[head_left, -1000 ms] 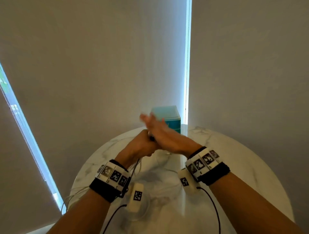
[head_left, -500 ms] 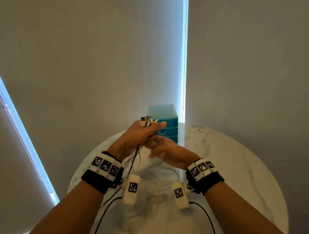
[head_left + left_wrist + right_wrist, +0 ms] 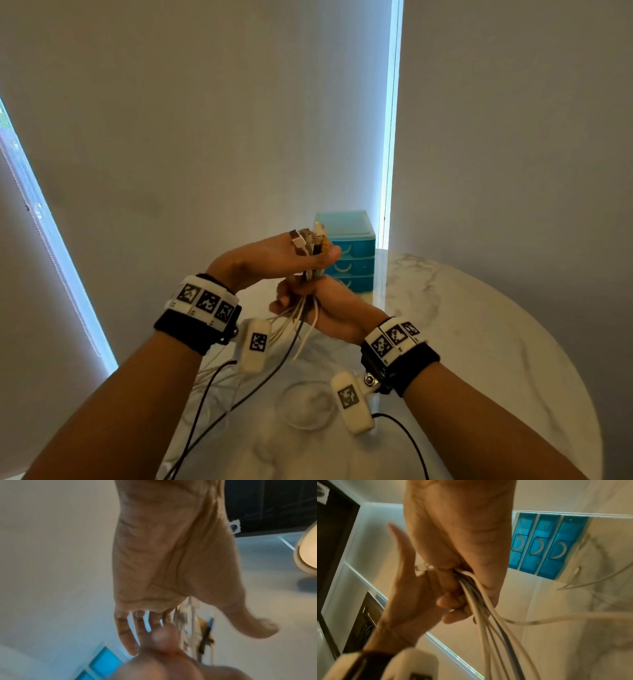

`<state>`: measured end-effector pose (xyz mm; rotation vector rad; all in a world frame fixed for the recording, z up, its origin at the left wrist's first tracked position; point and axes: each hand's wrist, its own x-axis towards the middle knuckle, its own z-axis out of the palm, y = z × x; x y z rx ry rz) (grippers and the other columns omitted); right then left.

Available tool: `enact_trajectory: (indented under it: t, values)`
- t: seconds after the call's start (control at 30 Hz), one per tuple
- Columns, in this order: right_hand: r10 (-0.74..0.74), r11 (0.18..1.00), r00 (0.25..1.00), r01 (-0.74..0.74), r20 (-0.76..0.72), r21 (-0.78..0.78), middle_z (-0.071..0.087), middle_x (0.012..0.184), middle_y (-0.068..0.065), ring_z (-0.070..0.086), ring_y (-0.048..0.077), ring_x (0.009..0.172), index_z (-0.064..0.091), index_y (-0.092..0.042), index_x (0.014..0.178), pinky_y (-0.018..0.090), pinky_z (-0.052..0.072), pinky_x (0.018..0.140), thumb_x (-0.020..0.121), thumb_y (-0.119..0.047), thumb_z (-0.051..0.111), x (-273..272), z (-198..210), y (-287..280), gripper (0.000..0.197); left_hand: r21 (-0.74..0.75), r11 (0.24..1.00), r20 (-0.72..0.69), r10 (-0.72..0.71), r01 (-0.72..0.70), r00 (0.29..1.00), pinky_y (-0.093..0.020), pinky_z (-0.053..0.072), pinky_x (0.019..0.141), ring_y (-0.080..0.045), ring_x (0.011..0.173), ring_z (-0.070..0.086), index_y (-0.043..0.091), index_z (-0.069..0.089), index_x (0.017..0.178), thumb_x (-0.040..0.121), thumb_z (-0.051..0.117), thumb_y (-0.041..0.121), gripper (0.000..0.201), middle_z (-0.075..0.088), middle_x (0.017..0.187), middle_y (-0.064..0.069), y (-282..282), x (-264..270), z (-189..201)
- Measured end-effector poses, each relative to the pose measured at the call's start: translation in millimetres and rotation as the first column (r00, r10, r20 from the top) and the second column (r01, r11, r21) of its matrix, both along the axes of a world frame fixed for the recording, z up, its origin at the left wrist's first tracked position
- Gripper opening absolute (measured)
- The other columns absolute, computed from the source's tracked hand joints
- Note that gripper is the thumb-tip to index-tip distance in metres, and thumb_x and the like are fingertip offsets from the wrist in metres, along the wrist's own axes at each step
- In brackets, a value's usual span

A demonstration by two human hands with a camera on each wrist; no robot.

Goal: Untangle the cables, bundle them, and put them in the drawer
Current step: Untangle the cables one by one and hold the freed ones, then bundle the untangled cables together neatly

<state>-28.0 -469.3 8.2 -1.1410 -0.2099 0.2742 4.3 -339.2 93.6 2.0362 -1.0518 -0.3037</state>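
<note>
Head view: cables (image 3: 310, 274) gathered into one bunch above table (image 3: 479, 342), plug ends fanned upward, white, black and yellow. Left hand (image 3: 270, 262) with fingers nearly straight, thumb pressed against bunch just under plugs. Right hand (image 3: 329, 305) directly below, fist closed round strands. Mostly white cords plus one dark, trailing loose toward tabletop. Blue drawer unit (image 3: 352, 260) behind hands, all three drawers closed.

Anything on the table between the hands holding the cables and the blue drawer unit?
In the head view, only bare marble table shows between the right hand, which grips the cables, and the blue drawer unit. The left hand partly hides that stretch.
</note>
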Motion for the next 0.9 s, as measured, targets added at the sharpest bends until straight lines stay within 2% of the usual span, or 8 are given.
enact_trajectory:
  t: [0.13, 0.2, 0.27, 0.33, 0.43, 0.53, 0.73, 0.9]
  values:
    - [-0.118, 0.991, 0.992, 0.120, -0.033, 0.067, 0.040, 0.057, -0.001, 0.042, 0.013, 0.049, 0.067, -0.006, 0.095, 0.035, 0.054, 0.071, 0.111, -0.008, 0.045, 2.9, -4.5, -6.9, 0.027, -0.053, 0.990, -0.159, 0.121, -0.130, 0.980, -0.041, 0.052, 0.114, -0.012, 0.132, 0.065, 0.025, 0.047, 0.152, 0.098, 0.067, 0.045, 0.061, 0.066, 0.141, 0.007, 28.4, 13.0, -32.7]
    - [-0.146, 0.983, 0.989, 0.149, -0.039, 0.106, 0.038, 0.059, -0.001, 0.034, 0.009, 0.043, 0.066, -0.011, 0.082, 0.027, 0.046, 0.056, 0.112, -0.019, 0.050, 4.5, -5.6, -7.2, 0.035, 0.052, 0.998, -0.182, 0.050, -0.041, 0.982, -0.040, 0.054, 0.112, -0.018, 0.134, 0.064, 0.027, 0.048, 0.151, 0.099, 0.072, 0.038, 0.059, 0.067, 0.141, 0.004, 34.8, 16.0, -53.7]
    - [-0.170, 0.974, 0.985, 0.172, -0.024, 0.145, 0.035, 0.055, -0.001, 0.031, 0.009, 0.041, 0.058, -0.015, 0.068, 0.025, 0.041, 0.049, 0.112, -0.035, 0.054, 6.9, -4.3, -7.0, 0.049, 0.192, 0.980, -0.122, -0.020, 0.043, 0.992, -0.034, 0.053, 0.111, -0.012, 0.128, 0.066, 0.034, 0.058, 0.141, 0.093, 0.073, 0.059, 0.056, 0.071, 0.134, 0.010, 40.4, 17.3, -66.1]
    - [-0.187, 0.971, 0.982, 0.186, -0.008, 0.152, 0.032, 0.050, -0.004, 0.030, 0.010, 0.039, 0.051, -0.019, 0.061, 0.025, 0.039, 0.047, 0.111, -0.040, 0.054, 9.0, -3.7, -7.1, 0.055, 0.193, 0.981, -0.028, 0.035, -0.029, 0.999, -0.039, 0.053, 0.111, -0.009, 0.121, 0.069, 0.033, 0.064, 0.135, 0.086, 0.070, 0.076, 0.066, 0.074, 0.127, 0.011, 45.4, 20.2, -65.7]
    - [-0.175, 0.983, 0.985, 0.174, 0.005, 0.050, 0.029, 0.048, -0.005, 0.028, 0.012, 0.041, 0.047, -0.021, 0.053, 0.030, 0.042, 0.055, 0.110, -0.034, 0.056, 8.5, -5.1, -6.3, 0.059, -0.071, 0.967, 0.020, 0.246, -0.244, 0.969, -0.041, 0.060, 0.100, -0.011, 0.109, 0.075, 0.024, 0.068, 0.133, 0.102, 0.052, 0.063, 0.052, 0.078, 0.120, 0.005, 45.4, 21.5, -45.5]
    - [-0.113, 0.994, 0.993, 0.113, 0.016, -0.003, 0.027, 0.049, -0.003, 0.029, 0.013, 0.043, 0.039, -0.022, 0.058, 0.034, 0.042, 0.061, 0.108, -0.026, 0.058, 8.1, -7.7, -11.1, 0.054, -0.195, 0.938, 0.014, 0.296, -0.288, 0.955, -0.031, 0.062, 0.086, -0.012, 0.100, 0.078, 0.023, 0.073, 0.128, 0.106, 0.049, 0.057, 0.048, 0.082, 0.111, 0.004, 36.4, 18.1, -26.7]
    - [0.177, 0.975, 0.984, -0.173, -0.017, 0.136, 0.041, 0.058, 0.003, 0.042, 0.019, 0.055, 0.044, -0.015, 0.072, 0.040, 0.045, 0.080, 0.108, -0.025, 0.045, -1.0, -6.1, -31.5, 0.038, -0.149, 0.964, 0.062, 0.231, -0.219, 0.971, -0.023, 0.061, 0.077, -0.011, 0.098, 0.078, 0.031, 0.075, 0.119, 0.096, 0.074, 0.042, 0.025, 0.083, 0.105, 0.004, 16.8, 13.3, -19.1]
    - [0.153, 0.963, 0.988, -0.147, -0.012, 0.227, 0.056, 0.067, 0.011, 0.058, 0.026, 0.067, 0.068, 0.002, 0.093, 0.042, 0.050, 0.087, 0.111, -0.032, 0.042, -6.5, -15.1, -40.7, 0.047, 0.001, 0.961, 0.001, 0.277, -0.277, 0.961, -0.032, 0.066, 0.079, -0.014, 0.103, 0.077, 0.026, 0.067, 0.131, 0.102, 0.054, 0.061, 0.048, 0.077, 0.118, 0.002, 11.1, 8.0, -27.9]
